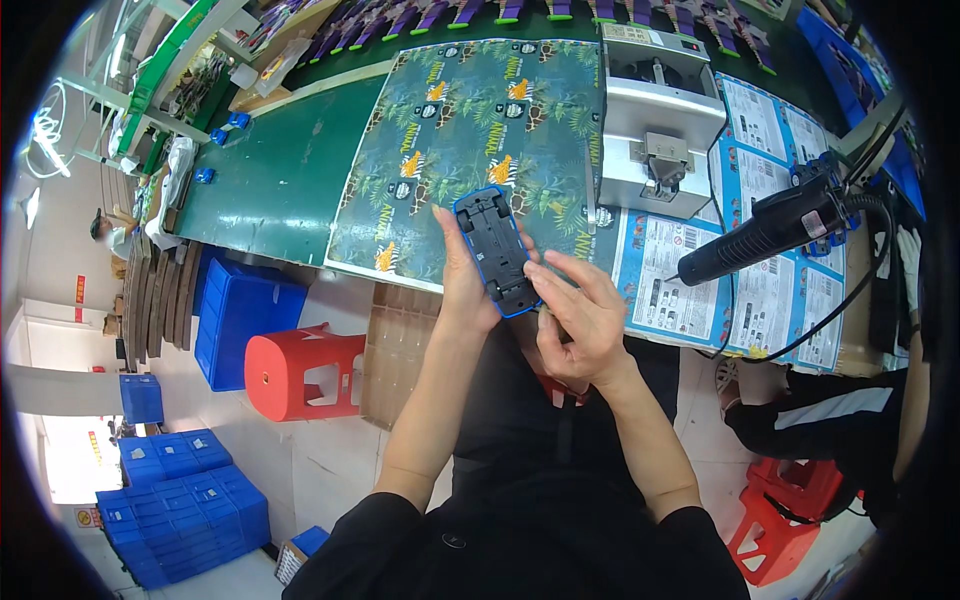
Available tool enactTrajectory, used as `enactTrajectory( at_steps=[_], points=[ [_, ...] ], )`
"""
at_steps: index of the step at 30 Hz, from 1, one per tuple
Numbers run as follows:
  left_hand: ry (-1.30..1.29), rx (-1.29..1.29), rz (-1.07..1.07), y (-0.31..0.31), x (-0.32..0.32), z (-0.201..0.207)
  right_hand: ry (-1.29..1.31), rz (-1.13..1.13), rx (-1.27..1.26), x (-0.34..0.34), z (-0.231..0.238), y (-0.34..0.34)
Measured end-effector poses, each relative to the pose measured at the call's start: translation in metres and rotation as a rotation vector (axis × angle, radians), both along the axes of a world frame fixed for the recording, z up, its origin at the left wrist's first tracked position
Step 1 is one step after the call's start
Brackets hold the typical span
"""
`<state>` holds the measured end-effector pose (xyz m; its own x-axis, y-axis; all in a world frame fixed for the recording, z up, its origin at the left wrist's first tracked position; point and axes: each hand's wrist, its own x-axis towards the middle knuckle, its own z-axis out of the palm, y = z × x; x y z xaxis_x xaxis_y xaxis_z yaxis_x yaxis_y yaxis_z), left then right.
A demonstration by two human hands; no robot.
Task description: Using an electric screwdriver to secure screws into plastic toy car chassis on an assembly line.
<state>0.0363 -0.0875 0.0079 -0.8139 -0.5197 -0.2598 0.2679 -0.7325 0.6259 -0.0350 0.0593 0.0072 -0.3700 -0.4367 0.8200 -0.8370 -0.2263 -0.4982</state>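
Observation:
A blue toy car (pixel 497 250) is held upside down over the table's near edge, its black underside and wheels facing up. My left hand (pixel 468 285) is closed around its left side, thumb along the edge. At the lower right end of the car, my right hand (pixel 583 325) has its fingertips and thumb bent against the edge and underside. Whether a small part sits between those right fingertips is hidden. Beyond the car lies a printed sheet (pixel 440 130) with jungle patterns on the green table (pixel 290 150).
A metal fixture (pixel 660 120) stands at the right, beside a black corded hand tool (pixel 750 235) above printed card sheets (pixel 650 290). More small blue cars (pixel 238 120) lie at left. A red stool (pixel 300 375), blue crates (pixel 190 520) and a co-worker's leg (pixel 820 410) are around.

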Motion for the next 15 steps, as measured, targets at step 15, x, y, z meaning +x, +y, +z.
enactTrajectory(
  at_steps=[15],
  points=[
    [0.05,0.039,-0.09,-0.002,0.003,-0.004,-0.135,0.04,-0.072,-0.001,-0.021,0.015]
  ],
)
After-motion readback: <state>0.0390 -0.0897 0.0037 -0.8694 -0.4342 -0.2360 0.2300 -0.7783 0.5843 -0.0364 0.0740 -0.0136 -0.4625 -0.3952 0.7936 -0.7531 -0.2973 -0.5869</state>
